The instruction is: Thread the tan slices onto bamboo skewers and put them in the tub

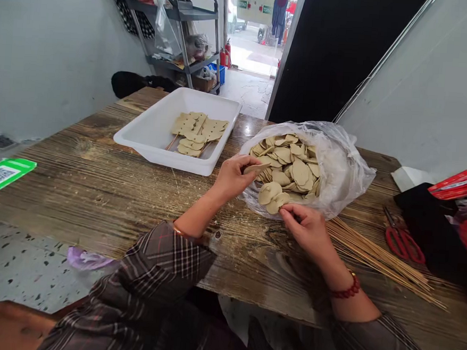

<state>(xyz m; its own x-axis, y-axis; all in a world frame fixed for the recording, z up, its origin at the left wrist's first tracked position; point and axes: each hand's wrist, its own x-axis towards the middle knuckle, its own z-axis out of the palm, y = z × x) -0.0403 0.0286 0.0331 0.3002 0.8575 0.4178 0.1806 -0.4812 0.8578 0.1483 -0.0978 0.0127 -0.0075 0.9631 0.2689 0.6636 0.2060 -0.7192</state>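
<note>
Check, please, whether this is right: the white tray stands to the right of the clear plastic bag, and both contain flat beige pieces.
Not quite: the head view shows the white tray to the left of the clear plastic bag. Both do contain flat beige pieces.

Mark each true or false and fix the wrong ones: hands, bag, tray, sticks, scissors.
1. The left hand holds a flat tan piece. True.
2. The right hand grips the scissors. False: it pinches flat tan pieces at the bag's near edge; the scissors lie on the table.
3. The clear plastic bag is open, with a heap of tan pieces inside. True.
4. The white tray is empty. False: skewered pieces lie in it.
5. Loose wooden sticks lie on the table. True.
</note>
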